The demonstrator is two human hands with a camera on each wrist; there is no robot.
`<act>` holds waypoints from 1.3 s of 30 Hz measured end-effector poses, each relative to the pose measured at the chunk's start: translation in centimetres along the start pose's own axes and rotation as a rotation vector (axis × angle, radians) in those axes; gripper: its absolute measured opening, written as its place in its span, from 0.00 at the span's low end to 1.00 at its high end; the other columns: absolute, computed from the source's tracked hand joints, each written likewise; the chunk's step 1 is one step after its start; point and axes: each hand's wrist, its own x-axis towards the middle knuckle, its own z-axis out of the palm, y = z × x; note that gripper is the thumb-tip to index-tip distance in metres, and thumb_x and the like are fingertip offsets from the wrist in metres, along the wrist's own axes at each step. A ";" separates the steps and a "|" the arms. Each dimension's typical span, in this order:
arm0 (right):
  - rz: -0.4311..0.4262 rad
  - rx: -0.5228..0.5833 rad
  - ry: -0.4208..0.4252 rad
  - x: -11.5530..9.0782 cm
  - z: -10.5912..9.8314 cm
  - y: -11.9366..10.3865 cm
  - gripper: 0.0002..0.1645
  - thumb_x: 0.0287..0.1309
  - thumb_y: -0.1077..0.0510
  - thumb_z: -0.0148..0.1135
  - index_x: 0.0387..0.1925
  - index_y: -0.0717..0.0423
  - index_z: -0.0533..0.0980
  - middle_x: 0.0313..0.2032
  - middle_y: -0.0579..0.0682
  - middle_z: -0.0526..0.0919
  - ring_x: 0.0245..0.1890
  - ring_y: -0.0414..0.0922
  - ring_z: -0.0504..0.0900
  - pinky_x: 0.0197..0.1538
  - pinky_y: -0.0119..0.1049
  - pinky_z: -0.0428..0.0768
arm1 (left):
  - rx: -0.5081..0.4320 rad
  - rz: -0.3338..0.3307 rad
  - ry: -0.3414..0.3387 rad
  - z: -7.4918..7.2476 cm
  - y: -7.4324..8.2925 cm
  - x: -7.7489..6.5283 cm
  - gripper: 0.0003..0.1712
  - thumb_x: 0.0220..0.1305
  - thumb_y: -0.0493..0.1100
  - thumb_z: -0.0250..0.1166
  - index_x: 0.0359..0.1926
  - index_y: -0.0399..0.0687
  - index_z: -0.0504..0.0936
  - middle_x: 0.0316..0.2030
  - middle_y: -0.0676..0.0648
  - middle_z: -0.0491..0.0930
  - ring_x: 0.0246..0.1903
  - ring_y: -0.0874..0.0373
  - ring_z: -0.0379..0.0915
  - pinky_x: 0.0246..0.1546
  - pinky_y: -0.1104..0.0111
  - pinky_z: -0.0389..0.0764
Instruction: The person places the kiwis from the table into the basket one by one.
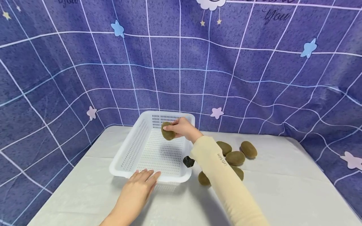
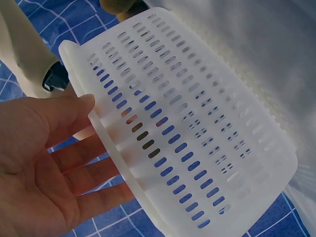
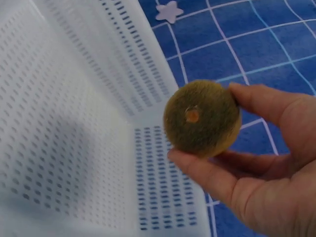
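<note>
A white plastic basket (image 1: pixel 116 163) with slotted walls stands on the table. My right hand (image 1: pixel 183 127) pinches a brown kiwi (image 1: pixel 167 133) between thumb and fingers, over the far part of the basket. From the right wrist view, the kiwi (image 3: pixel 202 118) shows its round end, with the basket's perforated floor (image 3: pixel 59 148) beside and below it. My left hand (image 1: pixel 138 188) holds the near rim of the basket. In the left wrist view its thumb (image 2: pixel 74 111) lies at the outer edge of the rim, and its fingers reach over to the inner side.
Several more kiwis, among them one kiwi (image 1: pixel 249 149) farthest right, lie on the white-covered table (image 1: pixel 282 188) right of the basket, partly behind my right sleeve (image 1: pixel 226 175). A dark camera piece (image 1: pixel 188 161) sits under that wrist. Purple gridded cloth (image 1: pixel 181 62) hangs behind the table.
</note>
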 end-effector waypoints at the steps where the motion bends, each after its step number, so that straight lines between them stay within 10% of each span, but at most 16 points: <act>1: 0.020 -0.006 0.004 0.1 0.3 0.1 0.27 0.57 0.55 0.69 0.50 0.71 0.73 0.40 0.60 0.83 0.37 0.51 0.86 0.46 0.42 0.85 | -0.001 0.001 0.003 0.0 0.0 0.0 0.18 0.49 0.38 0.71 0.44 0.45 0.85 0.40 0.44 0.84 0.40 0.46 0.82 0.42 0.48 0.82; 12: 0.168 -0.090 0.042 0.6 2.2 0.8 0.39 0.57 0.59 0.68 0.60 0.77 0.60 0.47 0.68 0.75 0.40 0.59 0.85 0.47 0.48 0.84 | -0.007 -0.003 0.000 -0.2 -0.1 0.0 0.18 0.48 0.37 0.73 0.44 0.46 0.85 0.39 0.44 0.85 0.40 0.46 0.82 0.42 0.48 0.82; 29: 0.271 -0.422 -0.030 0.7 2.7 1.1 0.30 0.58 0.59 0.65 0.58 0.70 0.68 0.41 0.64 0.81 0.35 0.55 0.87 0.51 0.45 0.82 | -0.015 0.013 -0.001 -0.1 -0.2 0.2 0.20 0.47 0.38 0.73 0.45 0.45 0.84 0.40 0.44 0.84 0.41 0.46 0.81 0.43 0.48 0.82; 39: 0.214 -0.306 -0.059 -0.1 2.2 0.6 0.27 0.61 0.57 0.64 0.55 0.71 0.69 0.43 0.64 0.79 0.46 0.58 0.82 0.47 0.42 0.84 | -0.005 0.017 0.012 -0.1 -0.2 0.2 0.19 0.46 0.38 0.73 0.44 0.46 0.85 0.39 0.45 0.84 0.39 0.47 0.81 0.41 0.47 0.82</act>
